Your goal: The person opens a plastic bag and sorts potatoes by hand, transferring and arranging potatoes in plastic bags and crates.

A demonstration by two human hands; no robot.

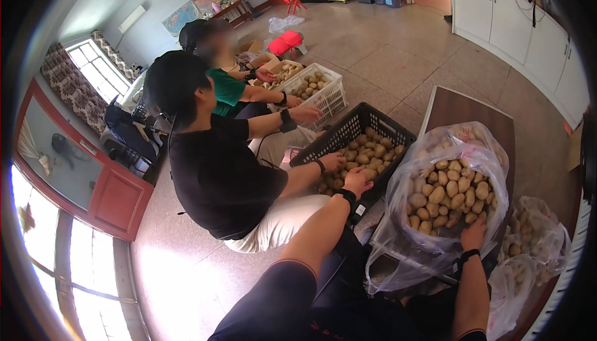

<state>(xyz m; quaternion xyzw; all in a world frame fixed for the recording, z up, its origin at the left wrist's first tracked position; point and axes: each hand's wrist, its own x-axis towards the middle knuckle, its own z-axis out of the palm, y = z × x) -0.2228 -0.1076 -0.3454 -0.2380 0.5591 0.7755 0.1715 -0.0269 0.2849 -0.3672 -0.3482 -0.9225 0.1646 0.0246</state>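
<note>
A black crate, with potatoes inside, serves as the point of reference. The wearer's left hand reaches over the crate's near edge, back upward and fingers bent, at the potatoes there; whether it grips one cannot be told. To the right of the crate, a clear plastic bag rests open on a dark board, filled with bagged potatoes. The right hand dips into this bag on the side away from the crate, fingers at the nearest tubers; whether they close on one cannot be told. Left of the crate sits a person in a black shirt, one hand among the crate's potatoes, near the wearer's left hand. Beyond the crate, toward its left, stands a white crate, also holding potatoes.
</note>
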